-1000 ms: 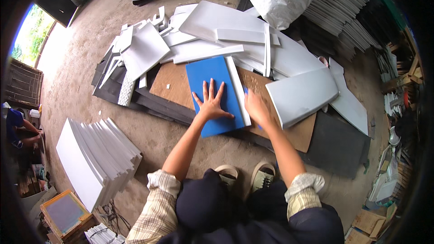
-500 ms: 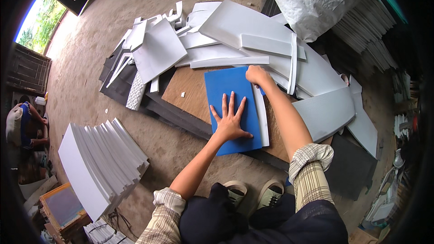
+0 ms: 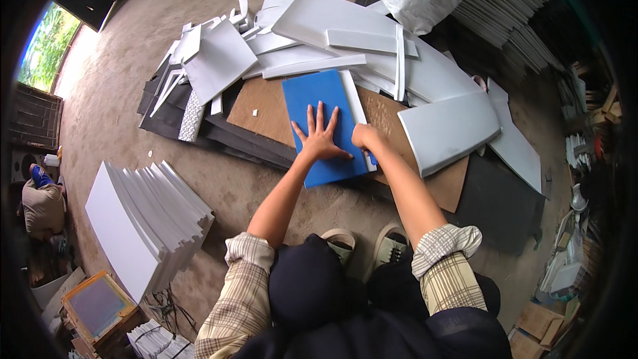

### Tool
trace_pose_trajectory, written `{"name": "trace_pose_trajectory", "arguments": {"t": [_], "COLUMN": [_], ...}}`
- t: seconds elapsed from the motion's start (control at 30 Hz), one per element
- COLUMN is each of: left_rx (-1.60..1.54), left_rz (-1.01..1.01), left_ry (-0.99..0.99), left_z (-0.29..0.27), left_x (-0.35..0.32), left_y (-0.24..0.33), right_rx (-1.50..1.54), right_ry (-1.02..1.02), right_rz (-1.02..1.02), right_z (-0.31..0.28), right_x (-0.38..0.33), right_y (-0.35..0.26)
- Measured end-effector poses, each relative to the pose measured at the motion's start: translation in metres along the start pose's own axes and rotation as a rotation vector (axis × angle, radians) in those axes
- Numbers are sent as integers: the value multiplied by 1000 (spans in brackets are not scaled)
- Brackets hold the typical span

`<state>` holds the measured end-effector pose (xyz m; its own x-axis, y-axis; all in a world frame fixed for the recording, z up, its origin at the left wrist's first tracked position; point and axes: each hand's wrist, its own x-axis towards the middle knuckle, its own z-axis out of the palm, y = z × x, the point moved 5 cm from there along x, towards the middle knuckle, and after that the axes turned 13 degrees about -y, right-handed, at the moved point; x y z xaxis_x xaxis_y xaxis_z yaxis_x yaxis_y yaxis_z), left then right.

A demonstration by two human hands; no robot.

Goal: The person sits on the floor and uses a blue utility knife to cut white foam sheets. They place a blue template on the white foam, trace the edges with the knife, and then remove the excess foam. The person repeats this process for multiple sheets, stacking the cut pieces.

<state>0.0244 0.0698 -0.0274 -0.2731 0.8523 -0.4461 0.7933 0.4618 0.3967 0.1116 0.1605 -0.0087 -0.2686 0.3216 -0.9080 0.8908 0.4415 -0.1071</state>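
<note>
On my feed I see the panel [image 3: 335,169] overhanging the near edge of the board [image 3: 266,103], a strip [image 3: 352,96] showing along the panel's right side. Loose pieces [image 3: 309,20] pile along the board's far edge; a slab [image 3: 448,129] overlaps its right end. Mats [image 3: 498,206] lie beneath — a stack [image 3: 123,233] stands on the floor [image 3: 229,189], left.

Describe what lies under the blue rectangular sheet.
A white strip shows along the right edge of the blue sheet; a brown wooden board shows on both sides. How far either continues underneath is covered.
</note>
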Motion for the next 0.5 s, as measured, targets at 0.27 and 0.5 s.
{"name": "trace_pose_trajectory", "arguments": {"t": [0.27, 0.5], "left_rx": [65, 64], "left_rz": [-35, -12], "left_ry": [-70, -41], "left_z": [1, 1], "left_x": [3, 3], "left_y": [8, 4], "right_rx": [93, 88], "right_ry": [330, 480], "right_rz": [-182, -230], "right_z": [95, 136], "right_x": [-27, -60], "right_y": [64, 89]}}
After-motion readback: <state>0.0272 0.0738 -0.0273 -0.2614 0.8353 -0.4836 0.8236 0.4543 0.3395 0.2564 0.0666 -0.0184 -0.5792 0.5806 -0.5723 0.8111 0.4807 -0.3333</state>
